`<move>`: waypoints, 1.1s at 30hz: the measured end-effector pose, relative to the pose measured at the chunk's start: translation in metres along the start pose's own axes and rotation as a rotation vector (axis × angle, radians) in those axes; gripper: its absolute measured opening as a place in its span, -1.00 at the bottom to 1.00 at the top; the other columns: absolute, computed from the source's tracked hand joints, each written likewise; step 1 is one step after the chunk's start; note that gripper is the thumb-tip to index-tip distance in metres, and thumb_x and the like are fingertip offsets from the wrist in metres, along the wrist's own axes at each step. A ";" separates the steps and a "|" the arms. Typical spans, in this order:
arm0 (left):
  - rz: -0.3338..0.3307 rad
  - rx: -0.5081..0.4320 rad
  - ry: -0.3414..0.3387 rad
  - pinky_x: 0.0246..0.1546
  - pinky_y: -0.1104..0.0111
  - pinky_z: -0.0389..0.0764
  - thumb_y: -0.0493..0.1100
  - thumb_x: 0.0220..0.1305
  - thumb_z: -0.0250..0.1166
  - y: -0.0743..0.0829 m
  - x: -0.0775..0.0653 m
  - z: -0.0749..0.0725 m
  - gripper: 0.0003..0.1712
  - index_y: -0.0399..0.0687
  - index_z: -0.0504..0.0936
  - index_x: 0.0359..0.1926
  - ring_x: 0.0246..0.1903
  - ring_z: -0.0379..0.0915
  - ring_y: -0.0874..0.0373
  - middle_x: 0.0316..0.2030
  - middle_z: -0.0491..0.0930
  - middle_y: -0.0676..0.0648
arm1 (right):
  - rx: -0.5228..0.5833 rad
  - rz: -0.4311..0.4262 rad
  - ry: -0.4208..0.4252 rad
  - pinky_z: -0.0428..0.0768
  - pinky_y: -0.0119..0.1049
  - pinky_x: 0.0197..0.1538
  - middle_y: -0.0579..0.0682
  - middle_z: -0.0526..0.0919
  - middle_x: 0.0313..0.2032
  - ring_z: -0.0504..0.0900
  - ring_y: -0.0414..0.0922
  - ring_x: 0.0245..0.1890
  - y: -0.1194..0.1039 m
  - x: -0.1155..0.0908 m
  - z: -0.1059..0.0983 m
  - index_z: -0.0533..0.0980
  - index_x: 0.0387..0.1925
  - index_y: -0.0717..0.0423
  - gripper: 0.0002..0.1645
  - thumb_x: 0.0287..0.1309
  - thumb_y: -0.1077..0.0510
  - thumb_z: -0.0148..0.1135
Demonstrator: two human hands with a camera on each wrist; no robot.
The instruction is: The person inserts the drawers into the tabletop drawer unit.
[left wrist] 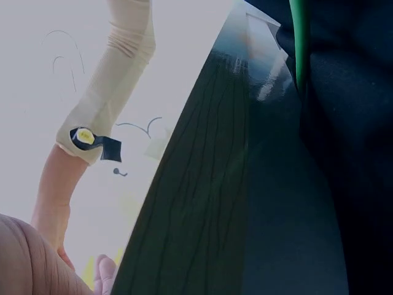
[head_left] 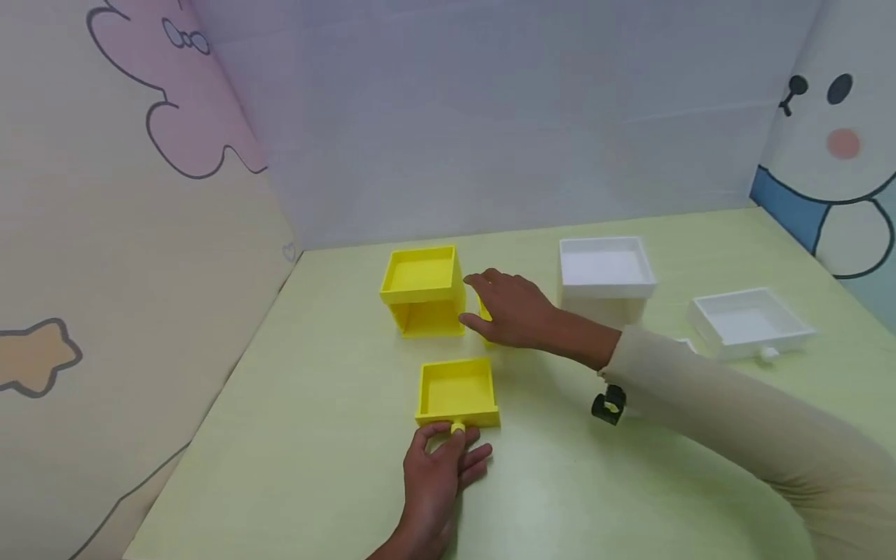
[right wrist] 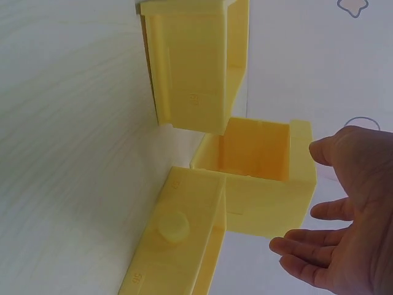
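The front yellow drawer (head_left: pixel 458 389) is held by the left hand (head_left: pixel 434 476) at its knob (head_left: pixel 458 428), which is pinched narrowly by thumb and fingers; the side walls are thus left free, apparently so that the drawer can be guided straight. It is laid on the table (head_left: pixel 336 420) before the yellow cabinet (head_left: pixel 423 295), a little right of its open front, with the knob turned toward the person, presumably because it is meant to be handled from that side. The right hand (head_left: pixel 514 311) is spread loosely and nothing is gripped by it; the cabinet's upper edge is very near its thumb, though whether it is touched cannot be told. The second yellow drawer (right wrist: pixel 175 249) is placed beside the cabinet, partly covered by that hand in the head view.
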State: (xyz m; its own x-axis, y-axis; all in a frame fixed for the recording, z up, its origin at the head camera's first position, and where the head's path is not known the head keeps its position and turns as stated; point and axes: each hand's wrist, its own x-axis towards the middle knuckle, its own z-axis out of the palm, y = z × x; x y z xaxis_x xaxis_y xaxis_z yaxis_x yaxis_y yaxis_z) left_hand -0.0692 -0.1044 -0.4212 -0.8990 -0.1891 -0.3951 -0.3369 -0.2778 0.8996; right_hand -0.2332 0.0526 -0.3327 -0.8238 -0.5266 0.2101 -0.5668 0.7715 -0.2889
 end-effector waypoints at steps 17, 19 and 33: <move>0.013 -0.105 0.045 -0.30 0.25 0.69 -0.15 0.37 0.29 0.009 0.002 0.003 -0.70 -0.16 0.37 -0.05 -0.35 0.68 0.08 -0.22 0.72 -0.15 | 0.107 -0.010 -0.221 0.08 0.11 0.44 0.30 -0.24 0.53 0.13 0.29 0.43 -0.003 0.041 -0.010 -0.31 0.57 0.16 0.16 0.34 -0.39 -0.03; 0.009 -0.116 0.047 -0.29 0.25 0.69 -0.17 0.37 0.28 0.009 0.002 0.004 -0.72 -0.16 0.37 -0.06 -0.35 0.68 0.08 -0.21 0.72 -0.16 | 0.137 -0.021 -0.257 0.03 0.11 0.45 0.26 -0.32 0.54 0.07 0.29 0.45 -0.003 0.044 -0.012 -0.36 0.57 0.13 0.19 0.32 -0.40 -0.02; -0.042 -0.106 0.100 -0.28 0.20 0.69 -0.21 0.37 0.27 0.006 -0.002 0.002 -0.71 -0.15 0.34 -0.04 -0.38 0.67 0.08 -0.27 0.72 -0.10 | 0.282 0.080 -0.208 0.05 0.11 0.44 0.23 -0.62 0.50 -0.12 0.19 0.52 -0.003 0.071 0.009 -0.45 0.52 0.24 0.16 0.40 -0.37 -0.13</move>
State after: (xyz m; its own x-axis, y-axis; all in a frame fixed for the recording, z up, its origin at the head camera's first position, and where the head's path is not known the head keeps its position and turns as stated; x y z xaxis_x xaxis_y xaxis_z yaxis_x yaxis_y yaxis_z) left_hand -0.0703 -0.1040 -0.4149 -0.8505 -0.2664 -0.4536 -0.3376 -0.3849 0.8590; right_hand -0.2900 0.0093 -0.3248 -0.8334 -0.5526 -0.0102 -0.4569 0.6994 -0.5496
